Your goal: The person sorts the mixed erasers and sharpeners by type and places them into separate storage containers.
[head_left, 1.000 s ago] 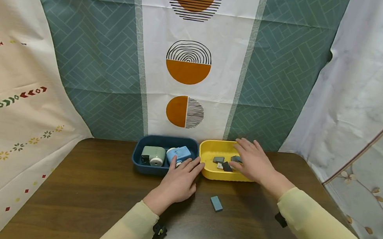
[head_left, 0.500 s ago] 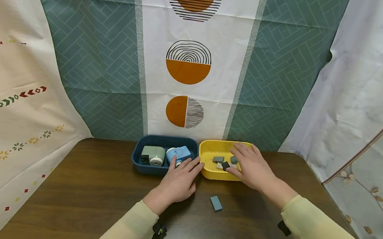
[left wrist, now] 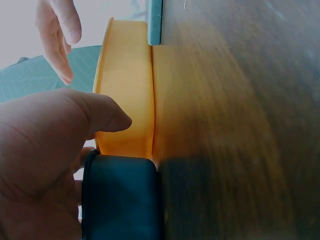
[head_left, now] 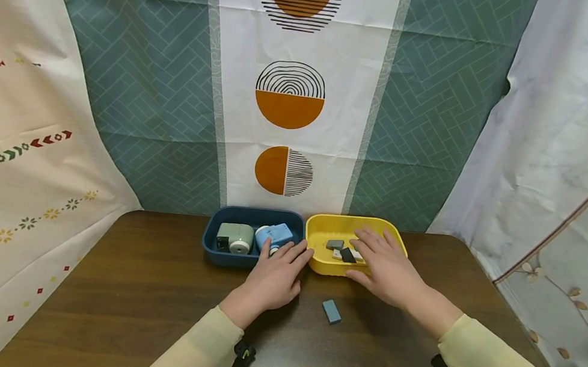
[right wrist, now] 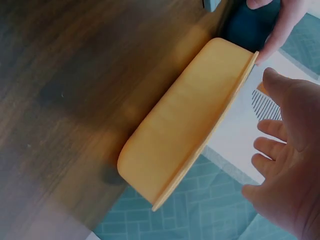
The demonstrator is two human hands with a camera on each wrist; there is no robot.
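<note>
— Right, where are the hands?

— Left hand [head_left: 274, 281] rests flat on the table [head_left: 123, 297], its fingers [head_left: 297, 252] straight and slightly spread, tips touching the near rim of the dark blue tray [head_left: 220, 257]. Right hand [head_left: 384, 269] hovers over the front edge of the yellow tray [head_left: 324, 229], fingers relaxed and apart, gripping nothing.

— And the small pieces?

— Several grey and dark erasers [head_left: 342, 251] lie inside the yellow tray, at about ten o'clock from the right hand. One blue-grey eraser [head_left: 332, 312] lies alone on the table, at six o'clock from that tray, between the two forearms.

— How would you handle it well?

— I'd judge the loose piece is thin and flat, so pinching it by its long edges with thumb and forefinger should work better than scraping at its top. Steadying the trays with the left hand looks sensible, since they sit touching side by side.

— The blue tray's contents?

— A green sharpener [head_left: 235, 238] and a blue sharpener [head_left: 274, 237].

— Surroundings?

— Dark wood-grain table; patterned cloths hang behind, teal herringbone with orange circles at twelve o'clock, cream at nine, white at three.
</note>
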